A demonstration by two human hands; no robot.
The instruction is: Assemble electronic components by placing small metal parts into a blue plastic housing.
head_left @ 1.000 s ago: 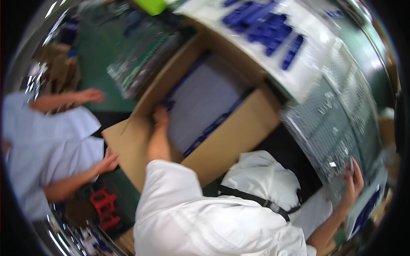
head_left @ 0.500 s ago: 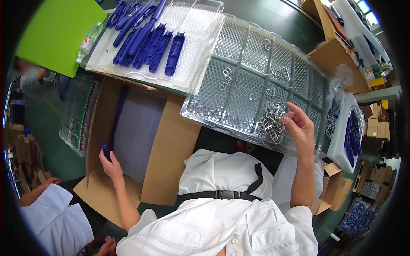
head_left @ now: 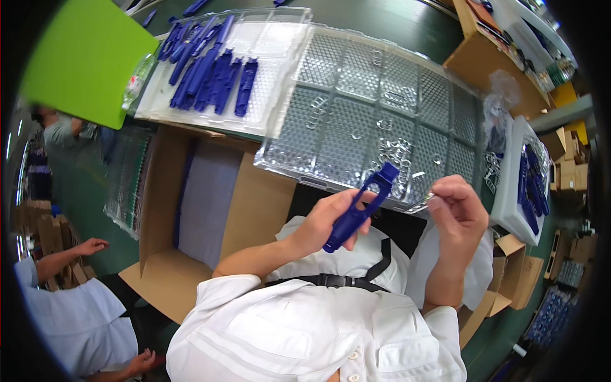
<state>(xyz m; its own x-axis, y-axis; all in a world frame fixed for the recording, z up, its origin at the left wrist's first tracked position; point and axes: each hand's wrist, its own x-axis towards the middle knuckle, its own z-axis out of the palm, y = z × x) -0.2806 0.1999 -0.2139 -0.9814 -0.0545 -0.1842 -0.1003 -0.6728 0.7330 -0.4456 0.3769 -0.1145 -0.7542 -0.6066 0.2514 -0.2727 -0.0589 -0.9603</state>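
Note:
In front of my body, my left hand (head_left: 328,219) grips a long blue plastic housing (head_left: 356,219) with an oval opening near its upper end. To its right, my right hand (head_left: 457,213) pinches a small silvery metal clip (head_left: 421,202) between thumb and fingers. A short gap separates the clip from the blue housing. Beyond both hands lies a clear compartment tray (head_left: 347,130) with a textured base. Loose metal clips (head_left: 396,153) are heaped in its near part, and a few more lie scattered in other compartments.
A white tray of blue housings (head_left: 213,76) stands at the far left, beside a green board (head_left: 79,60). Below it is an open cardboard box (head_left: 254,213). A white foam box with blue parts (head_left: 519,191) sits on the right. A co-worker's arm (head_left: 70,258) shows at left.
My left hand has come from the cardboard box to my front, bringing the blue housing. My right hand has drawn back from the heap toward me, holding a clip.

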